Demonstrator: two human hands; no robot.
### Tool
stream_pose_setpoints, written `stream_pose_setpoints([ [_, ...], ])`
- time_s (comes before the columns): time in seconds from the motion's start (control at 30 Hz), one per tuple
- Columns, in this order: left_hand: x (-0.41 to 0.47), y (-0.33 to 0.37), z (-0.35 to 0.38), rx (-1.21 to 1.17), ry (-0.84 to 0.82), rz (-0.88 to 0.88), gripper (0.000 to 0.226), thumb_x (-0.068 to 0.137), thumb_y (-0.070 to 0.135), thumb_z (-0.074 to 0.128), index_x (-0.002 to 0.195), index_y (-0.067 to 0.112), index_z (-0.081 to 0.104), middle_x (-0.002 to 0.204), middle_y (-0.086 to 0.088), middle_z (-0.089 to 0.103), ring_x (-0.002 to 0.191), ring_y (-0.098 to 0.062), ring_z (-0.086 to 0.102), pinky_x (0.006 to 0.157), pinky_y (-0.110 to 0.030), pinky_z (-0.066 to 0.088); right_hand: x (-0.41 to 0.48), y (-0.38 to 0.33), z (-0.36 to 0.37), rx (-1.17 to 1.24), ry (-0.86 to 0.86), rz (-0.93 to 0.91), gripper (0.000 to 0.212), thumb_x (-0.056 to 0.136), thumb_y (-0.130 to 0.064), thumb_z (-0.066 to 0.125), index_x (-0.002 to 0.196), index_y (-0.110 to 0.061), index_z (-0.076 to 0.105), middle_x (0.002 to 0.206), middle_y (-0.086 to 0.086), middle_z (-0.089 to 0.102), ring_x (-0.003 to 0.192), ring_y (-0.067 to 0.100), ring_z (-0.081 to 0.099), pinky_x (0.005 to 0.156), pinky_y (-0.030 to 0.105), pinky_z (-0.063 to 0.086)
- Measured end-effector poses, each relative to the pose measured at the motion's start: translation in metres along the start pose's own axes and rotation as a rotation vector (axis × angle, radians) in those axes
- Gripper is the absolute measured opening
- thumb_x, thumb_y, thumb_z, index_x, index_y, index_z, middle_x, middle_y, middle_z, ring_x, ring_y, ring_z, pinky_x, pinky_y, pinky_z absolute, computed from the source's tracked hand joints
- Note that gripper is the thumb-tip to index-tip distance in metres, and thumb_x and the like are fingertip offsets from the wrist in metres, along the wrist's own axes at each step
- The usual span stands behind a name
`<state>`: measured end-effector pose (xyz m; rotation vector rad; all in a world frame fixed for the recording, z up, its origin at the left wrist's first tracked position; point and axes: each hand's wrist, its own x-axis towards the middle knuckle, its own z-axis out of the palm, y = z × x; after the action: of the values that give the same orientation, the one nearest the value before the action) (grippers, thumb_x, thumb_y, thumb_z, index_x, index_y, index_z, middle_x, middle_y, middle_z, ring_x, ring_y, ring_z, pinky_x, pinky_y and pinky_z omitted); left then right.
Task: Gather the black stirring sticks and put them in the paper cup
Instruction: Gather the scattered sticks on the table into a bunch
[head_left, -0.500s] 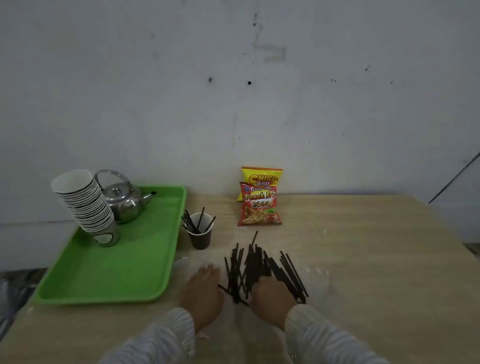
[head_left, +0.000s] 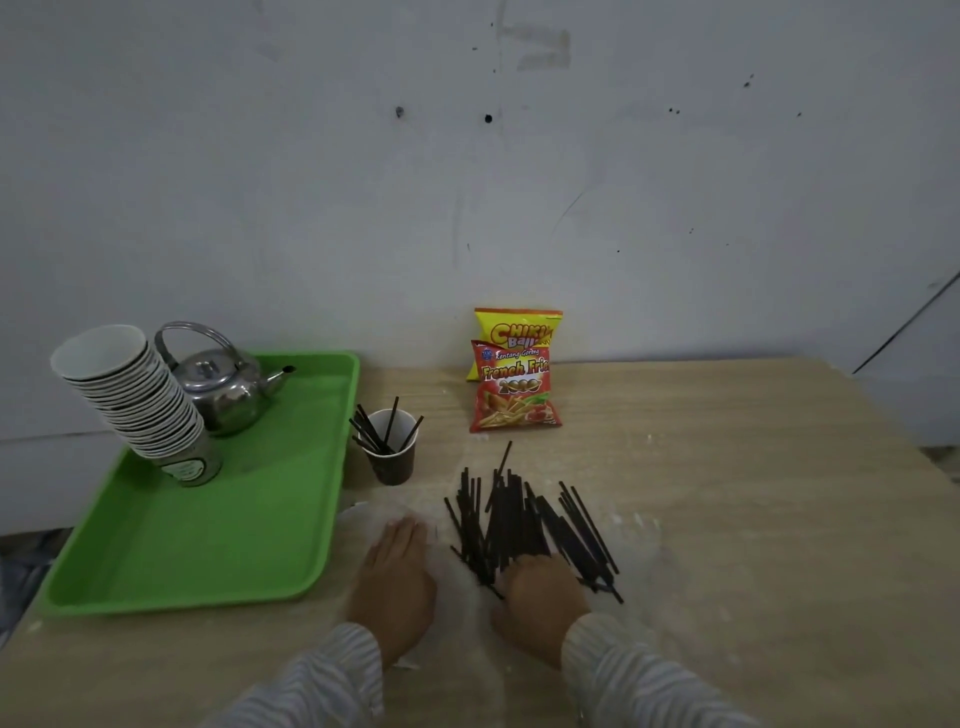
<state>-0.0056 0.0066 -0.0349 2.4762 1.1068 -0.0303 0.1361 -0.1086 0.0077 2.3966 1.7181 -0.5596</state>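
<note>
Loose stirring sticks (head_left: 524, 525) fanned on worktop (head_left: 727, 493), near paper cup (head_left: 392, 457). Right hand (head_left: 540, 603) on pile's near end, grip unclear. Left hand (head_left: 397, 582) flat, fingers spread, beside pile.

Right hand (head_left: 540, 597) covers near ends of the stirring sticks (head_left: 519, 525); fingertips hidden among them, grip indeterminate. Stick ends inside paper cup (head_left: 392, 457) not visible. Yellow snack bag (head_left: 519, 327) partly occluded by French fries bag (head_left: 514, 387). Kettle (head_left: 223, 389) left side behind stacked cups (head_left: 135, 395). Both striped sleeves (head_left: 623, 675) cut off at near edge.
</note>
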Motion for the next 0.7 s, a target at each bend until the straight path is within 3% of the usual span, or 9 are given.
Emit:
stream_pose_setpoints([
  [0.13,0.004,-0.003,0.001,-0.04,0.026,0.006,0.067,0.079,0.024,0.027,0.145,0.008,0.023,0.155,-0.012,0.022,0.145,-0.026,0.012,0.117,-0.036,0.012,0.0,0.006,-0.007,0.126,0.062,0.057,0.025,0.087,-0.04,0.042,0.077,-0.018,0.046,0.083,0.005,0.052,0.082,0.024,0.055,0.08,0.034,0.04],
  [0.23,0.007,-0.003,0.002,-0.032,0.018,0.026,0.068,0.08,0.027,0.024,0.145,0.01,0.019,0.157,-0.01,0.017,0.145,-0.025,0.008,0.118,-0.036,0.011,0.011,0.006,-0.014,0.304,0.078,0.187,0.032,0.086,-0.036,0.047,0.061,-0.018,0.039,0.064,-0.002,0.043,0.067,0.019,0.048,0.065,0.027,0.036],
  [0.33,0.009,-0.002,0.001,-0.017,0.033,0.045,0.072,0.078,0.033,0.014,0.146,0.01,0.018,0.157,-0.01,0.016,0.145,-0.025,0.009,0.118,-0.036,0.009,0.024,0.002,-0.019,0.439,0.041,0.313,0.033,0.085,-0.032,0.051,0.058,-0.02,0.036,0.06,-0.005,0.041,0.067,0.02,0.051,0.064,0.026,0.04],
  [0.43,0.012,-0.003,0.001,-0.016,0.052,0.075,0.083,0.071,0.043,0.004,0.146,0.01,0.017,0.157,-0.01,0.017,0.145,-0.026,0.009,0.117,-0.035,0.008,0.029,-0.002,-0.019,0.438,0.069,0.356,0.026,0.089,-0.037,0.05,0.078,-0.013,0.052,0.085,0.003,0.055,0.087,0.023,0.059,0.077,0.031,0.049],
  [0.53,0.015,-0.008,0.001,0.006,0.049,0.091,0.082,0.073,0.045,0.003,0.147,0.011,0.013,0.158,-0.008,0.013,0.146,-0.023,0.005,0.113,-0.031,0.001,0.03,-0.003,-0.016,0.34,0.186,0.445,0.054,0.087,-0.052,0.048,0.118,-0.008,0.051,0.122,0.01,0.051,0.115,0.026,0.049,0.094,0.036,0.044],
  [0.7,0.016,-0.016,0.006,0.034,0.098,0.124,0.076,0.08,0.048,0.01,0.146,0.011,0.018,0.156,-0.008,0.02,0.145,-0.023,0.01,0.112,-0.032,0.001,0.033,-0.017,-0.006,0.244,0.189,0.46,0.075,0.077,-0.066,0.051,0.125,-0.01,0.041,0.127,0.01,0.048,0.118,0.027,0.046,0.099,0.037,0.04],
])
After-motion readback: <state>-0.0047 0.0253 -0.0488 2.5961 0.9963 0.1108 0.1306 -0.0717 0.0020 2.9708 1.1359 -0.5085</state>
